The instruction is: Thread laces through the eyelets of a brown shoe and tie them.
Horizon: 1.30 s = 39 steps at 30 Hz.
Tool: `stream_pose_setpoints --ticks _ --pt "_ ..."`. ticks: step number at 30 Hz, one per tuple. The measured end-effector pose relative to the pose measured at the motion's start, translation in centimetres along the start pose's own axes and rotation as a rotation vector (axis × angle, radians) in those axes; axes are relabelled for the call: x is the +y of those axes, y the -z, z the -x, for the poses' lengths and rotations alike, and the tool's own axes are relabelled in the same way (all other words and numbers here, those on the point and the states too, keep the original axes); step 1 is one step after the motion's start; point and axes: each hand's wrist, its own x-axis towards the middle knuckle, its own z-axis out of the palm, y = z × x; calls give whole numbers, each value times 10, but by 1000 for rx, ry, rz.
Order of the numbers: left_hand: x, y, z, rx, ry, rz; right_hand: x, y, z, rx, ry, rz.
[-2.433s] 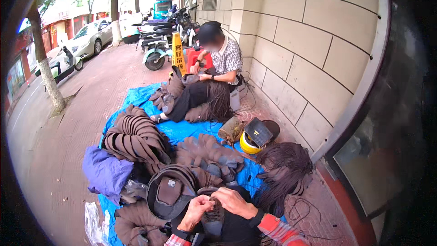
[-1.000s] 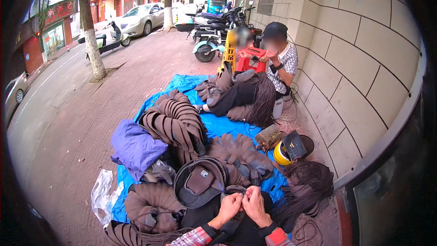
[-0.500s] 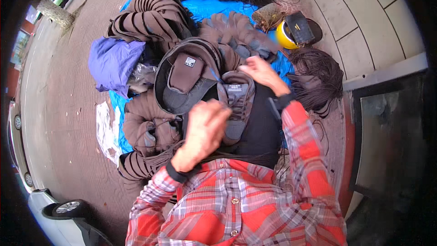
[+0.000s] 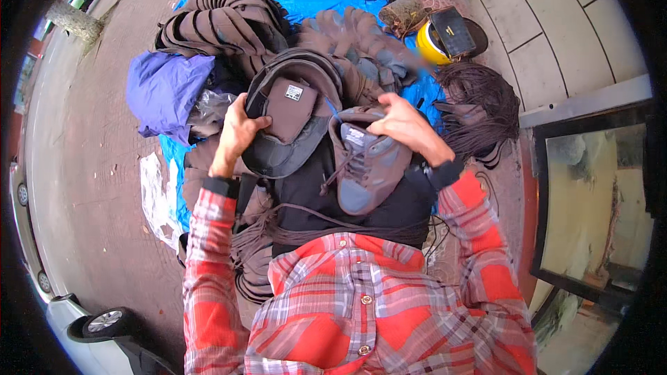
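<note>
Fingers [image 4: 260,123] part-curled: left hand [image 4: 237,132] clasps a brown stack [image 4: 287,125] with white label [image 4: 294,92]; right hand [image 4: 411,129] grips shoe [image 4: 372,179] with printed tongue [image 4: 354,137].

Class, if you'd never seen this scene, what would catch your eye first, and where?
Probably the red plaid shirt filling the lower middle. Above it, the right hand holds a grey-brown shoe by its opening, while the left hand grips the rim of the dark nested pieces. Bright colours likely come next: purple cloth at left, blue sheet near the top, and a yellow rounded object at upper right.
</note>
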Motion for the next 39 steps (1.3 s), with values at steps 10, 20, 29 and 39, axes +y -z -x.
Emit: stream_pose_setpoints --ticks 10,20,29,39 --pt "38 -26 -7 318 -421 -603 -89 -37 27 -104 -124 -1773" --pt "47 28 2 -263 252 567 -129 -129 -55 199 352 -1284" --pt "0 15 -7 -1 266 114 25 -48 -47 99 286 79" --pt "62 -16 -46 103 65 -217 71 -44 -78 -320 545 87"
